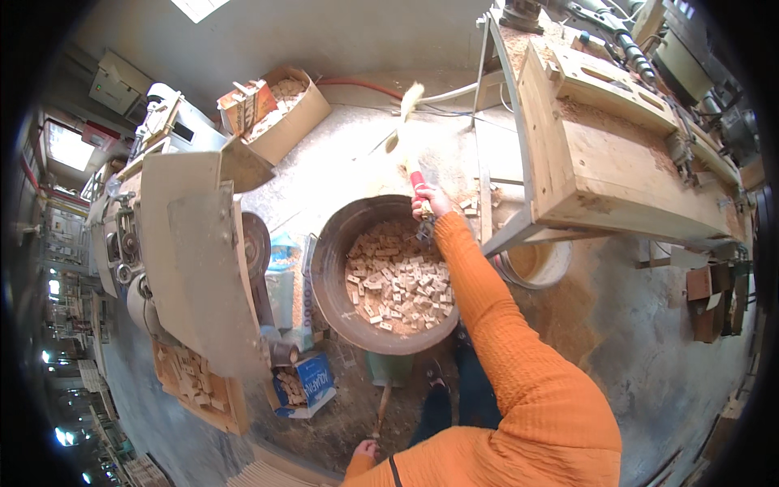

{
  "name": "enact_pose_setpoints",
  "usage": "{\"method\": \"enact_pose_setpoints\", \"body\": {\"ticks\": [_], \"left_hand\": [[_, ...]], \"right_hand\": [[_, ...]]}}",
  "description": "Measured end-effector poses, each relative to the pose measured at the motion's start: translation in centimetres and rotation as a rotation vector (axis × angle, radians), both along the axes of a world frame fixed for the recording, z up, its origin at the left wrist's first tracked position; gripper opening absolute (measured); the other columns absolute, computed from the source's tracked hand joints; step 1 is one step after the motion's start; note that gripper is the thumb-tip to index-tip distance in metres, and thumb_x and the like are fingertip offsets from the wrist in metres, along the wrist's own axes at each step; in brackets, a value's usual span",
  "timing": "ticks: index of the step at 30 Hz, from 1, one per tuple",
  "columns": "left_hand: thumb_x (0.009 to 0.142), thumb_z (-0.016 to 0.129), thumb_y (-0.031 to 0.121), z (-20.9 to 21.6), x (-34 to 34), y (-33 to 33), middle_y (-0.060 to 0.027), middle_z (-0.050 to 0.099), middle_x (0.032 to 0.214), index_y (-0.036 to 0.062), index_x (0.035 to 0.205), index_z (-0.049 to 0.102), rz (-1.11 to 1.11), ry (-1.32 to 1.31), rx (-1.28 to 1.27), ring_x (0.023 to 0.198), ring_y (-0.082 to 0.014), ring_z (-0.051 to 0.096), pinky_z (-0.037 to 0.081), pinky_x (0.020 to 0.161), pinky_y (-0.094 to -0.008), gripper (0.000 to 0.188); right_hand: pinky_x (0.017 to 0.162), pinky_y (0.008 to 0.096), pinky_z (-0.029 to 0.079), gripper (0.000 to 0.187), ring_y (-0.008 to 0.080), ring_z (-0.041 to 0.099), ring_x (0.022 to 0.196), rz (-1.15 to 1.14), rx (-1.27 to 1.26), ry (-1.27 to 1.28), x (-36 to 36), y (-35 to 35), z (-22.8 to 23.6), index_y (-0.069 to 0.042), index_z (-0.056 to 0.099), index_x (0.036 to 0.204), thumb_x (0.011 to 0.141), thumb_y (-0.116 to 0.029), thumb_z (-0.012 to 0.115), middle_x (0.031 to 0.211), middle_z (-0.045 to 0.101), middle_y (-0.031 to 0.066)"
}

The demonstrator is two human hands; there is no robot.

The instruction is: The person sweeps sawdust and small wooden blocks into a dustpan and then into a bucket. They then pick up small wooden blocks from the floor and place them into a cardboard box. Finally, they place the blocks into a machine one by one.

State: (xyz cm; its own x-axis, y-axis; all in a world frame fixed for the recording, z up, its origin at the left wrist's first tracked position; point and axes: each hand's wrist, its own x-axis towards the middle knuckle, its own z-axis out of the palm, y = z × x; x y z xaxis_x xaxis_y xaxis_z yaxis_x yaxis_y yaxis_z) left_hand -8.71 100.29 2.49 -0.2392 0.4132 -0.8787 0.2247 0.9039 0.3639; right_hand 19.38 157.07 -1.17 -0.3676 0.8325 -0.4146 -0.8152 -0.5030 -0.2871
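My right hand (434,200) reaches past the far right rim of a big round tub (328,268). It is closed around the red grip of a brush (417,178) whose pale, bristly end points away from me. A dark metal piece shows just under that hand; its kind I cannot make out. Small cut wooden blocks (398,280) and sawdust lie in the tub. Low in the view, my left hand (367,449) is closed at the end of a wooden handle (381,412). This handle runs up to a green pan-like thing (389,368), partly hidden beneath the tub.
Left stands a machine with a large tan panel (182,260). A cardboard box (292,134) of wood pieces sits beyond. A blue box (315,385) and a wooden tray (235,402) hold more. Right are a wooden workbench (617,174) and a white bucket (560,264).
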Motion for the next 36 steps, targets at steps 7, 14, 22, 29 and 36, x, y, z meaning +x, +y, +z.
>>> {"method": "enact_pose_setpoints", "body": {"ticks": [7,14,22,29,36], "left_hand": [[0.081,0.052,0.013,-1.7,1.6,2.7,-0.0101,0.063,0.081,0.0024,0.098,0.058,0.189,-0.057,0.073,0.067,-0.0159,0.06,0.048,0.06,-0.0273,0.02],[0.087,0.045,0.012,0.5,1.8,5.5,-0.012,0.062,0.091,0.003,0.105,0.053,0.099,-0.057,0.01,0.075,-0.0193,0.061,0.05,0.065,-0.0308,0.022],[0.086,0.046,0.016,2.2,-1.5,5.6,-0.0065,0.061,0.091,0.0084,0.105,0.053,0.025,-0.009,0.046,0.074,-0.0177,0.059,0.049,0.058,-0.0328,0.022],[0.085,0.047,0.011,1.0,-1.9,3.6,-0.0099,0.061,0.086,0.0024,0.104,0.054,-0.113,0.077,0.033,0.07,-0.0178,0.06,0.05,0.062,-0.0301,0.022],[0.085,0.047,0.012,2.7,0.1,0.9,-0.0095,0.062,0.09,0.0031,0.106,0.054,-0.056,0.059,-0.136,0.073,-0.0177,0.06,0.05,0.065,-0.0289,0.024]], "right_hand": [[0.029,0.0349,0.035,0.019,0.0225,0.045,0.032,-0.264,-0.555,-0.37,-1.5,2.9,-6.5,-0.001,0.046,0.085,0.069,0.001,0.056,0.049,0.045,0.012],[0.032,0.0355,0.038,0.023,0.0215,0.047,0.036,-0.299,-0.549,-0.729,0.1,-4.5,1.0,0.003,0.04,0.088,0.069,0.003,0.054,0.054,0.046,0.0114],[0.036,0.0316,0.041,0.051,0.0185,0.05,0.044,-0.124,-0.11,-0.84,-5.2,-7.5,2.9,-0.004,0.035,0.113,0.069,0.003,0.058,0.072,0.052,0.0123],[0.034,0.0321,0.04,0.023,0.0187,0.051,0.041,-0.125,-0.273,-0.876,0.2,0.9,-4.0,-0.004,0.053,0.088,0.067,0.004,0.06,0.061,0.053,0.0117],[0.072,0.0415,0.048,0.049,0.0361,0.06,0.084,0.1,-0.14,-1.446,-5.0,-8.7,-2.0,-0.008,0.035,0.116,0.071,-0.015,0.056,0.092,0.058,0.0243]]}}
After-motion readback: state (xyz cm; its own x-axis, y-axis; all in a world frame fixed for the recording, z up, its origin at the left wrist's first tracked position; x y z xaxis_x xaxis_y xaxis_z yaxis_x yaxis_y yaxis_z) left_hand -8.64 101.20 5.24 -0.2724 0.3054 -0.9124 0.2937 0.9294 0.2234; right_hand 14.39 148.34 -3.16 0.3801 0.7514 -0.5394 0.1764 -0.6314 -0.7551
